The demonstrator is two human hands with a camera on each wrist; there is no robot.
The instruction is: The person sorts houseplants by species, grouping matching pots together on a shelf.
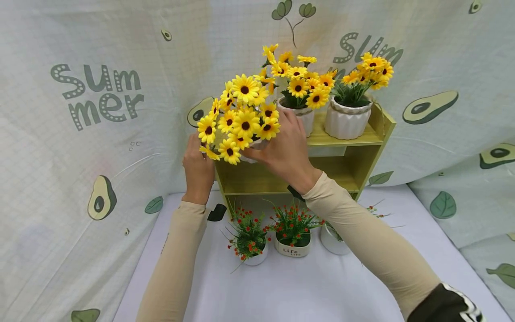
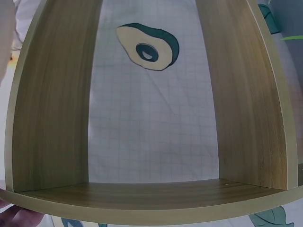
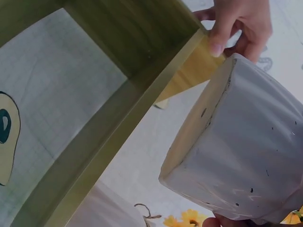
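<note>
My right hand grips a white flowerpot of yellow sunflowers at the left end of a wooden shelf. In the right wrist view the pot's base shows, lifted off the shelf top, and my fingertips curl at its rim. My left hand holds the shelf's left end panel, thumb on the near face; the sunflowers partly cover that hand in the head view. In the left wrist view, fingers show at the shelf's corner below its open-backed compartment.
Two more sunflower pots stand on the shelf top, a middle one and a right one. In front stand red-flowered plants: a round pot, an oval pot with lettering, and a white pot partly behind my right forearm.
</note>
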